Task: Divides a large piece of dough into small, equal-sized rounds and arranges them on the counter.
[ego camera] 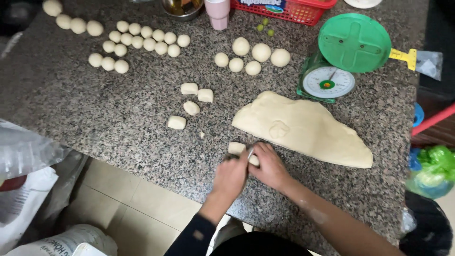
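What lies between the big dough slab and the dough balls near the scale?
Head view: bare granite counter separates the dough slab from the dough balls; the scale sits off to the side.

Both hands meet at the near edge of the bench [95,118], the left hand [231,176] touching the right hand [271,166], with a small dough piece [236,148] just beyond the fingers. The big dough slab [303,128] lies to the right of them. Behind the slab stands the scale [339,61]. Four cut dough pieces [190,106] lie left of the slab. Dough balls [251,57] sit behind those, more dough balls [137,42] further left. A basket [303,13] and a cup [218,12] stand at the far edge.
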